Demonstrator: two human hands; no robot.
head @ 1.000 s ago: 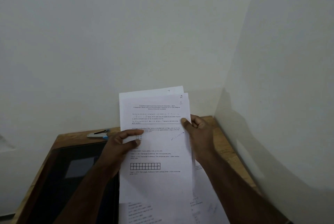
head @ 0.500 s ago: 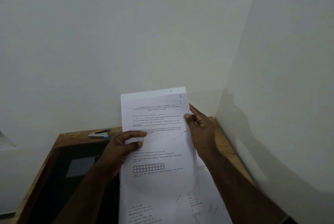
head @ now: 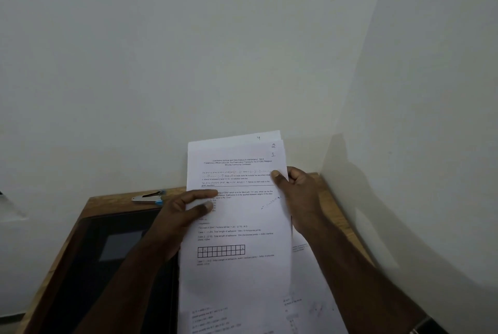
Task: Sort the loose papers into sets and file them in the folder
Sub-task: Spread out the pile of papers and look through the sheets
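Both hands hold the tall stack of papers (head: 237, 215) up over the bench (head: 113, 200), left hand (head: 179, 215) fingers pinching its left edge, right hand (head: 299, 199) fingers curled round its right edge, and the dark folder (head: 107, 266) lies down to the left.

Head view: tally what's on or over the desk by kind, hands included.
Hands: 2, left hand and right hand, both gripping the sheaf
Held sheaf of papers: 1
Loose papers on the desk: count unclear
Dark folder: 1
Stapler: 1
Total: 5, plus the loose papers
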